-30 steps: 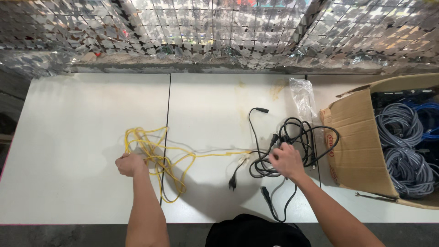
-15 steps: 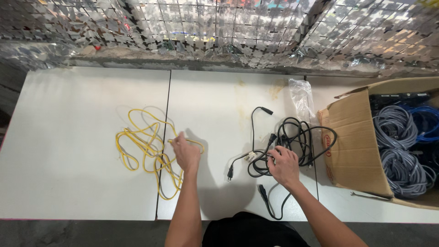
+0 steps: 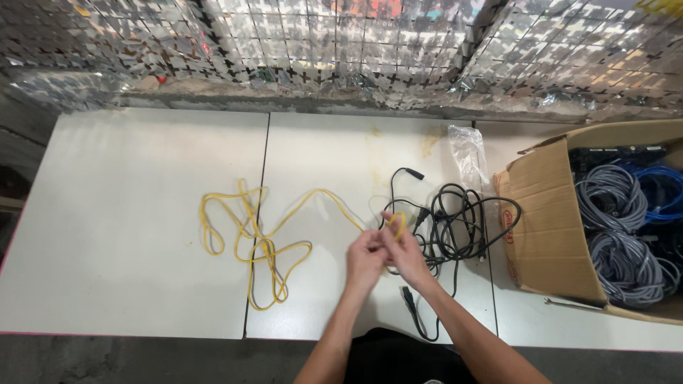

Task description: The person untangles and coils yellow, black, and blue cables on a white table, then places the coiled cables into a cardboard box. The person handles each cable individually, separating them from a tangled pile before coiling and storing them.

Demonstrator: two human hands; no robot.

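One yellow cable (image 3: pixel 265 240), loose loops on white table (image 3: pixel 128 213), left of middle. One end runs right, up to hands. Left hand (image 3: pixel 365 260) and right hand (image 3: pixel 407 250) touching, near table's front edge. Both sets of fingers curled nearly closed, pinching small yellow loop between them. One black cable bundle (image 3: pixel 459 224) just right of hands. One clear plastic bag (image 3: pixel 466 153) farther back. One cardboard box (image 3: pixel 551 213) far right, grey and blue cable coils (image 3: pixel 615 227) inside.
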